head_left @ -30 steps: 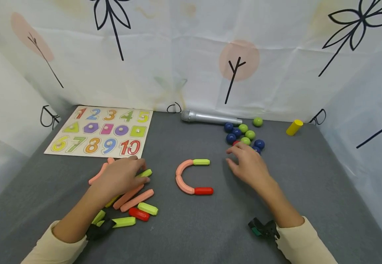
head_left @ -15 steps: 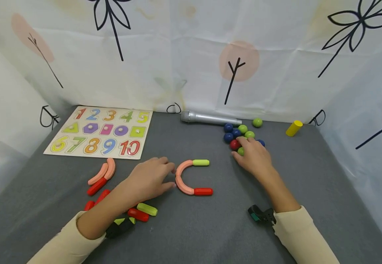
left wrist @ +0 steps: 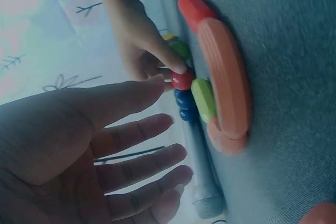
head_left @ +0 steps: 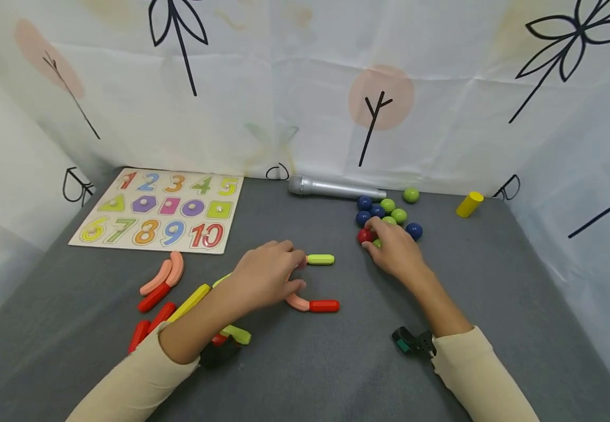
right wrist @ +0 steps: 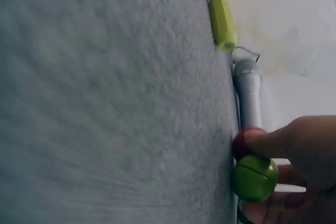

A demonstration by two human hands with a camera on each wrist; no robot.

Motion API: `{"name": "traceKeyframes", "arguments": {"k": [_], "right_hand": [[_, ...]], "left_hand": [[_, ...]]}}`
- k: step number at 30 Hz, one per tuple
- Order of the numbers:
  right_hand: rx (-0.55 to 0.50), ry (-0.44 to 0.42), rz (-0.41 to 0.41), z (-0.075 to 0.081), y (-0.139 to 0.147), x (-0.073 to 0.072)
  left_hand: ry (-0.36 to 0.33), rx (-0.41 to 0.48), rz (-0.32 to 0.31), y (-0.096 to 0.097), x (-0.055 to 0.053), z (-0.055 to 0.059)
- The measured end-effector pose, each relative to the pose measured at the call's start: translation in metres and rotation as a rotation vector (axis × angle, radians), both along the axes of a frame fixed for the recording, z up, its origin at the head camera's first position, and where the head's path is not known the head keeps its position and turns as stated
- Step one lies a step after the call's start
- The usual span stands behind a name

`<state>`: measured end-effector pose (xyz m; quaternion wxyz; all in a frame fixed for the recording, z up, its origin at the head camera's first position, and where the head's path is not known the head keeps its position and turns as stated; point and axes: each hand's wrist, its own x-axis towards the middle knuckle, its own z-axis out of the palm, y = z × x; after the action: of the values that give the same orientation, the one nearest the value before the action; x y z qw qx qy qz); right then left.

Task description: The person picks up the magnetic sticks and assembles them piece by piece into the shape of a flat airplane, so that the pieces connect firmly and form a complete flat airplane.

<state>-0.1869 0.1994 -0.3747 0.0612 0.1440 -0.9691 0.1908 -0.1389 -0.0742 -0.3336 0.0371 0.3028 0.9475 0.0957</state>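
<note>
My left hand [head_left: 265, 275] hovers with spread, relaxed fingers over a C-shaped row of pieces and holds nothing. That row has salmon curved pieces [head_left: 298, 303], a lime stick [head_left: 320, 259] at its upper end and a red stick [head_left: 324, 306] at its lower end. Beside the balls, my right hand [head_left: 396, 252] pinches a red ball [head_left: 365, 235] between thumb and fingers. A green ball [right wrist: 254, 179] sits right by it in the right wrist view. Several blue balls [head_left: 414, 231] and green balls [head_left: 399, 216] lie around these fingers, some partly covered.
A number puzzle board [head_left: 157, 211] lies at the back left. Along the back wall rest a silver microphone [head_left: 336, 188] and a yellow cylinder [head_left: 470, 204]. Loose red sticks [head_left: 153, 298], salmon curved pieces [head_left: 176, 268] and yellow and lime sticks lie around the left forearm.
My left hand has moved right from the loose sticks to above the C-shaped row. My right hand has closed on the red ball, which has shifted slightly left.
</note>
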Motion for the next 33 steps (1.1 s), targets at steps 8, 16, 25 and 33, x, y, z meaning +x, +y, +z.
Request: {"name": "traceKeyframes", "arguments": {"k": [8, 16, 25, 33], "right_hand": [[-0.087, -0.039, 0.16, 0.0, -0.011, 0.017], [-0.089, -0.069, 0.187, 0.0, -0.022, 0.026], [-0.118, -0.122, 0.195, 0.005, -0.026, 0.029], [-0.161, -0.116, 0.174, 0.005, -0.022, 0.034]], "left_hand": [[0.024, -0.09, -0.004, 0.021, -0.025, -0.009], [-0.005, -0.167, 0.022, 0.039, -0.039, -0.02], [0.04, -0.144, 0.007, 0.041, -0.041, -0.022], [0.048, -0.139, 0.02, 0.042, -0.039, -0.022]]}}
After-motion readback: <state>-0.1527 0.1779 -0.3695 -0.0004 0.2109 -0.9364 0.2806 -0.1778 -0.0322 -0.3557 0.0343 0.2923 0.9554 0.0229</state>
